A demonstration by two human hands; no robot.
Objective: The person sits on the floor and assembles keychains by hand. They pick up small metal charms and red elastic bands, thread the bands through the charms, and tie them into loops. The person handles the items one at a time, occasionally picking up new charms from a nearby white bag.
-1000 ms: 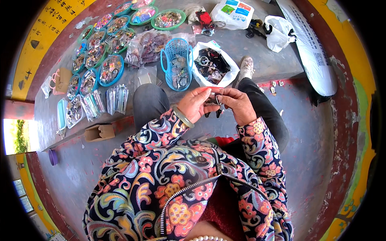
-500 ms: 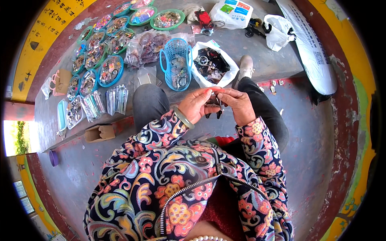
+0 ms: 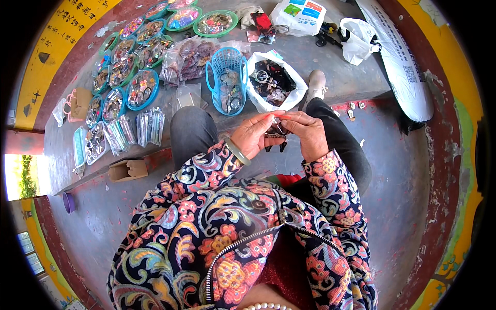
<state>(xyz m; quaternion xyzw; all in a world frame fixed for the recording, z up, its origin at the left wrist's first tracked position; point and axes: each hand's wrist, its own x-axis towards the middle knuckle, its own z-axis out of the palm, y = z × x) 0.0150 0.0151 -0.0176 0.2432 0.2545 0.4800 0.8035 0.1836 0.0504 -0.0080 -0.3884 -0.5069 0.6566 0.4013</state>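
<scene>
Both hands meet over the gap between my knees, fingertips nearly touching. My left hand, with a pale bangle on the wrist, is closed in a pinch. Across from it, my right hand pinches too. Between them hangs a small dark item with a brownish beaded-looking part and black ends; its kind is too small to tell. Just beyond the hands stands a white plastic bag of dark small accessories. A blue plastic basket with packets in it is beside that bag.
Round trays of small trinkets cover the ledge's left side, with bundles of packaged sticks nearer me. Clear bags of purplish items lie behind the basket. A cardboard box sits on the floor, left. White bags stand far right.
Both hands stay almost in place, with only slight finger shifts around the small dark item. Nothing else has visibly moved.
</scene>
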